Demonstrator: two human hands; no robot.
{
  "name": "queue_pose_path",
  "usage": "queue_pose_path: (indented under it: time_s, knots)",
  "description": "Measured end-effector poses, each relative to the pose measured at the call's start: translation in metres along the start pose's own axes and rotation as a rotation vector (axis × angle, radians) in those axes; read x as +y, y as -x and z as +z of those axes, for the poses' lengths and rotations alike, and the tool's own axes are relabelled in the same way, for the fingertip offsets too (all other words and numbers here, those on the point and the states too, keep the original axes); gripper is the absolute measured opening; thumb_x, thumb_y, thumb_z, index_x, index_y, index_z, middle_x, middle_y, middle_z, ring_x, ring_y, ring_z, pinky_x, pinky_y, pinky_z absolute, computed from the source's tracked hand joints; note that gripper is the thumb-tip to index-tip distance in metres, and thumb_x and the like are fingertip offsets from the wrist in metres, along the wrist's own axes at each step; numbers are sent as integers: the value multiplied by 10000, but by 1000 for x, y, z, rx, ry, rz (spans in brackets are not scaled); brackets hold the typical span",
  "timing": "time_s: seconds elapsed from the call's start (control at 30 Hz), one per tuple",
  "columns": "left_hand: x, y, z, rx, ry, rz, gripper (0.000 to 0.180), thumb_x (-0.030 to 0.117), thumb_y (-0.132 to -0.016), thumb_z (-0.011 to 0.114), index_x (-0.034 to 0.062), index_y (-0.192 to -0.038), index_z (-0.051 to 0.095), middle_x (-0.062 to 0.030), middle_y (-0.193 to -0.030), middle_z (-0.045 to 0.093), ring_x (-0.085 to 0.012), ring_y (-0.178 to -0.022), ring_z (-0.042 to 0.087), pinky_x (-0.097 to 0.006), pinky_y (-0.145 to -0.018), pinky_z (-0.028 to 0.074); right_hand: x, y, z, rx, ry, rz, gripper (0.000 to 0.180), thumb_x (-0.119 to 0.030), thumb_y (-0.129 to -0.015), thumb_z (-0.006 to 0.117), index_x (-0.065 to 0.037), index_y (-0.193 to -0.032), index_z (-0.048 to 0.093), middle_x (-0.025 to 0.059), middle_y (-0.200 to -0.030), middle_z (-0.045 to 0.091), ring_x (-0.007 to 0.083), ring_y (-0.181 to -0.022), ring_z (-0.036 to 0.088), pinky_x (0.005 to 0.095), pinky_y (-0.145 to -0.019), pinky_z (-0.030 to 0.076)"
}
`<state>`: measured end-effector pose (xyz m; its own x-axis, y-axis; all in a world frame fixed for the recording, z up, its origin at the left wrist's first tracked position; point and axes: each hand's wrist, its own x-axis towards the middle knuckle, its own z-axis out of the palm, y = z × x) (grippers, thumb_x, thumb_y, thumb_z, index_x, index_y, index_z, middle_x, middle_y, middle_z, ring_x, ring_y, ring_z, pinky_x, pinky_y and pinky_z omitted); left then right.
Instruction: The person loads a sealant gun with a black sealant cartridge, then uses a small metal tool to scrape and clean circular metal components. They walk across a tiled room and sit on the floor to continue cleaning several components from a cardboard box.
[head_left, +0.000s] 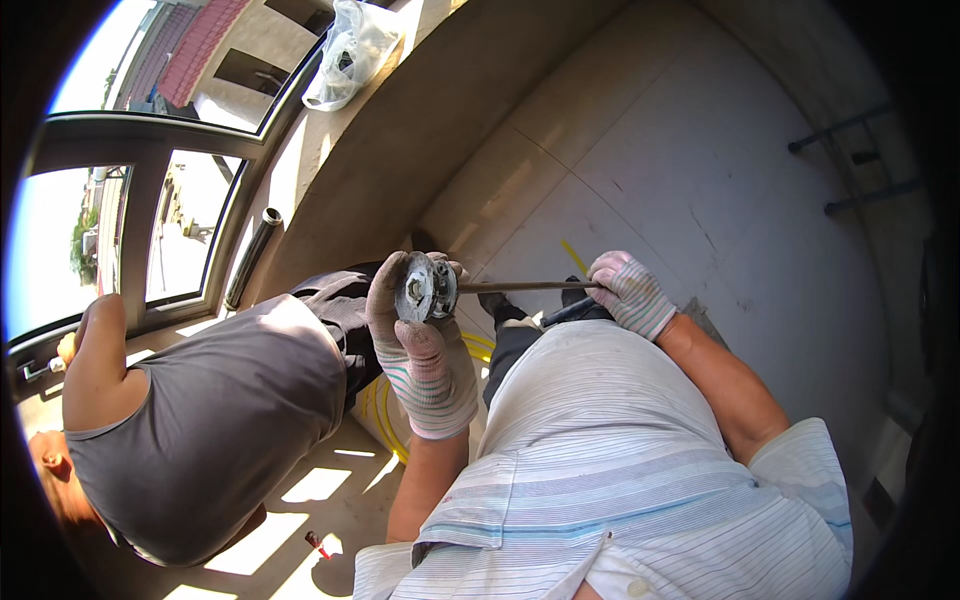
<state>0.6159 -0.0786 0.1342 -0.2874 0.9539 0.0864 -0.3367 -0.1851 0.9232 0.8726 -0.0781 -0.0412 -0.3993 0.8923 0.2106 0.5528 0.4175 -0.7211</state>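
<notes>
My left hand point(432, 375), in a pale knitted work glove, is closed around a round grey metal head point(418, 288) with a hole or nut at its centre. Fingers wrap its far side and the thumb lies along the near side. From this head a thin brownish rod point(525, 287) runs to the right, roughly level, in front of my body. Its other end is in my gloved right hand point(632, 290), whose fingers are curled over it. That rod end is hidden inside the glove.
Close on my left a person in a dark sleeveless top point(215, 430) leans toward the window frame point(150, 200). A plastic bag point(355, 50) and a black tube point(255, 255) lie along the sill. A yellow hose point(385, 420) is coiled on the floor; a ladder point(865, 160) stands right.
</notes>
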Motion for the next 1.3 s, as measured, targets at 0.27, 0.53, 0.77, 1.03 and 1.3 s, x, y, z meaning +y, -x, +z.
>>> queue_pose_path:
  time_s: [0.27,0.53,0.77,1.03,1.3]
  knots:
    - [7,9,-5,-53,-207,48,864,570,-899,757,-18,-1460,463,-162,-1305,623,-249,-1195,625,-397,-1073,483,-1,-1,1,37,-33,-69,165,-74,-783,770,-70,-902,656,78,-986,683,311,-1015,643,414,-896,542]
    - [10,12,1,-188,-191,113,755,409,-904,794,-14,-1443,478,-176,-1326,598,-231,-1189,599,-364,-1037,489,-3,-1,1,24,-74,-79,154,-69,-799,762,-69,-889,638,100,-987,685,326,-1013,650,418,-915,541]
    - [11,8,-2,-254,-253,222,676,274,-907,760,-15,-1449,478,-183,-1362,578,-231,-1194,587,-357,-1042,469,-5,-2,-1,15,-82,-65,148,-81,-818,760,-57,-908,646,107,-994,690,333,-1034,653,427,-941,536]
    - [24,5,0,-354,-276,132,734,404,-971,684,-8,-1517,416,-222,-1350,602,-259,-1194,621,-397,-1055,483,-5,-4,2,26,-115,-104,139,-98,-850,763,-56,-918,648,102,-985,696,327,-1030,661,424,-951,532]
    - [27,20,2,-329,-97,18,736,222,-894,789,-38,-1493,449,-178,-1338,618,-209,-1208,600,-348,-1058,470,-12,5,6,26,-164,-154,137,-82,-857,769,-66,-915,645,83,-962,698,323,-1013,671,428,-947,531]
